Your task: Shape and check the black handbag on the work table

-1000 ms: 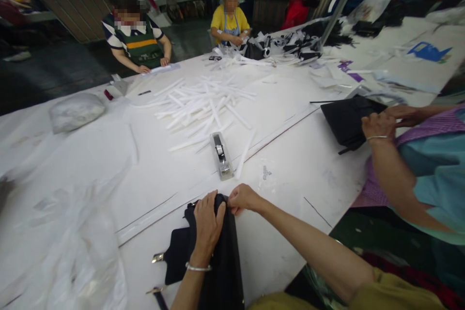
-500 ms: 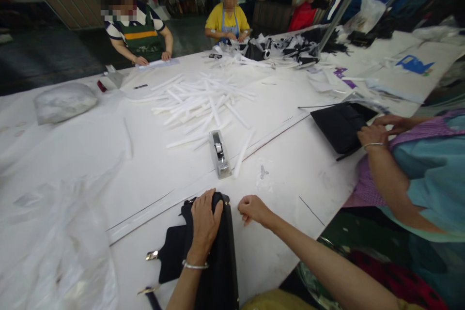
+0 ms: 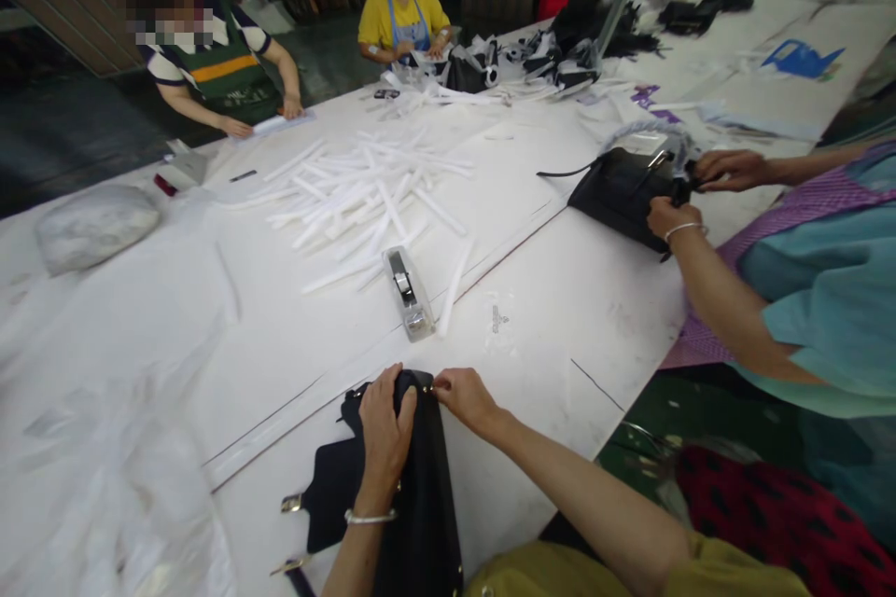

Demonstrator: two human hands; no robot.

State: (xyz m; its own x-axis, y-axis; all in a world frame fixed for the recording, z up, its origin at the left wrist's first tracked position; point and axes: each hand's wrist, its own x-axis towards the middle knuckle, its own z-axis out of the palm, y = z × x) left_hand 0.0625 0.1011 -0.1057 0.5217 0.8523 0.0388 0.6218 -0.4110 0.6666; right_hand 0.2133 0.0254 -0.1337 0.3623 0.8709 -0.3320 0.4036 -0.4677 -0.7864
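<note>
A black handbag (image 3: 420, 504) lies on the white table in front of me, its flap (image 3: 336, 485) with a metal clasp (image 3: 291, 504) spread out to the left. My left hand (image 3: 384, 424) grips the bag's far end, fingers over the edge and thumb on the near side. At the bag's far right corner, beside a small gold-coloured fitting, my right hand (image 3: 462, 396) is closed in a pinch. What lies between its fingertips is too small to make out. A strap end with a metal buckle (image 3: 288, 567) lies at the bag's lower left.
Beyond the bag lie a tape dispenser (image 3: 408, 294) and a pile of white strips (image 3: 371, 191). Clear plastic bags (image 3: 119, 485) cover the left side. On the right, a co-worker's hands (image 3: 676, 215) handle another black bag (image 3: 616, 196). Other people work across the table.
My right hand has moved left from the bare table to the handbag's corner. My left hand stays on the bag. The co-worker's bag on the right has been turned and raised upright.
</note>
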